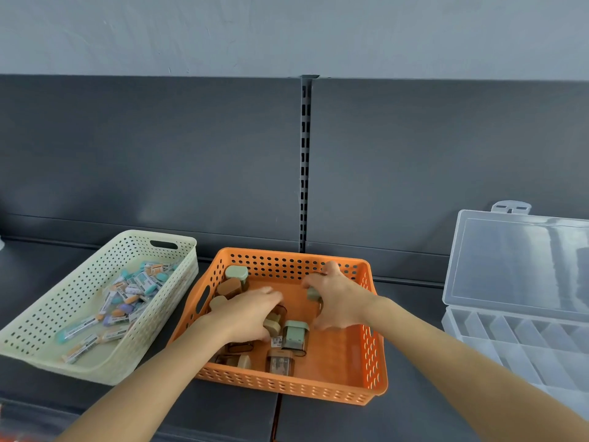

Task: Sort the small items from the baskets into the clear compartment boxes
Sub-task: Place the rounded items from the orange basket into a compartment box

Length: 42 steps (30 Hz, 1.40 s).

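Clear box (451, 320) sits open at far right. Cream basket (41, 330) at left holds erasers (134, 293). Orange basket (287, 386) centre: left hand (251, 317) curled round beige case (274, 322), right hand (339, 301) clamped on green case (314, 295).

You are holding both hands inside the orange basket (287, 389), which is sitting on the dark shelf (414, 419). Your left hand (251, 314) is curling its fingers round a beige-capped case (273, 322), and your right hand (338, 298) is gripping a green-capped case (314, 294). More such cases (294, 338) are lying loose on the basket floor. A cream basket (38, 327) of pastel erasers (127, 301) is sitting to the left, and the clear compartment box (510, 339) is standing open at the right, lid (516, 260) tilted back
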Motion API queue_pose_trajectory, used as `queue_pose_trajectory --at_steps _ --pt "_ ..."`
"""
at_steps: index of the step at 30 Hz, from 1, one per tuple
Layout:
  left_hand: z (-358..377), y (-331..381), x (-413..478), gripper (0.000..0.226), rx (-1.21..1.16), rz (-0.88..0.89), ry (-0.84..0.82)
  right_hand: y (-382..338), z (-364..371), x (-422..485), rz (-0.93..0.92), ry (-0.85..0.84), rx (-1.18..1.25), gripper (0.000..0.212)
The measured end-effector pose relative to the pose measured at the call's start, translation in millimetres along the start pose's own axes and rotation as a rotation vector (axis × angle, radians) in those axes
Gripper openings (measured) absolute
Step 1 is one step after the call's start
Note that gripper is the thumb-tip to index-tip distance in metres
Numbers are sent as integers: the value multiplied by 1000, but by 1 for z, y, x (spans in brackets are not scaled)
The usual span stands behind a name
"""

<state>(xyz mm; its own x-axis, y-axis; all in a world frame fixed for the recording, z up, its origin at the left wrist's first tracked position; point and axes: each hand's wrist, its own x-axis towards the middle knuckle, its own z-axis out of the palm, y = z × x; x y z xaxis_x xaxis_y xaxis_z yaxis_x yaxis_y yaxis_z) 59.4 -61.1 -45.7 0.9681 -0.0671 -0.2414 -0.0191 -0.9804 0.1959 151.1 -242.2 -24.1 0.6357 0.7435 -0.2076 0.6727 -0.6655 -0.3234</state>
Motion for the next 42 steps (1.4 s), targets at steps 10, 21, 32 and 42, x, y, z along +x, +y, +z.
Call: queue_pose_trajectory --at_steps 10,21,32,42 --pt "0 24 -1 90 245 236 -113 15 -25 -24 32 201 539 61" --pt "-2 21 8 74 229 128 -110 16 -30 -41 34 169 1133 56" --pt "2 13 12 67 -238 -5 120 13 -32 -52 72 155 1335 57" --pt "-3 25 0 71 -904 -149 364 4 -24 -53 58 -61 2317 45"
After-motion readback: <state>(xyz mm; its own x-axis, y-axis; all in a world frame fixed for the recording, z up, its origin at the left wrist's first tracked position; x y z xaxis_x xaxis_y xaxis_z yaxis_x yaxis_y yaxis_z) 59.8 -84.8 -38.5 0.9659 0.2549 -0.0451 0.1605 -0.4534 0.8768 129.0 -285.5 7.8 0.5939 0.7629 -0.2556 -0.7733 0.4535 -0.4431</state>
